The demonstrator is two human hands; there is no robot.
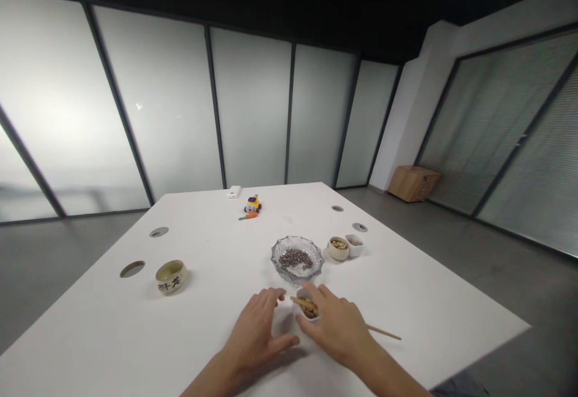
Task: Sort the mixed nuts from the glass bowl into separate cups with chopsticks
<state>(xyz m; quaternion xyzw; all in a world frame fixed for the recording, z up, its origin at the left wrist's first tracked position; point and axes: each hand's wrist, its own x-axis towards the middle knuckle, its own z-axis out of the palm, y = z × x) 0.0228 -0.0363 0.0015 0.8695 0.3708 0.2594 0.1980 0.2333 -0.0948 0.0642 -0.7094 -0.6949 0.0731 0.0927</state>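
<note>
My right hand [336,325] grips a small white bowl [300,311] of light brown nuts, thumb on the near side and fingers on the far side. A pair of wooden chopsticks [383,332] runs under that hand, tips over the nuts; whether the palm also holds them is hidden. My left hand [257,331] is just left of the bowl, thumb and fingers spread, holding nothing. Right beyond the hands stands a scalloped glass bowl [276,262] with dark seeds or beans inside.
A cream bowl [338,255] of nuts and a white bowl [356,249] stand right of the glass one. At left sits a lettered ceramic bowl [171,279]. Farther back are a yellow toy vehicle [253,204], an orange toy carrot [249,216] and a white device [234,191].
</note>
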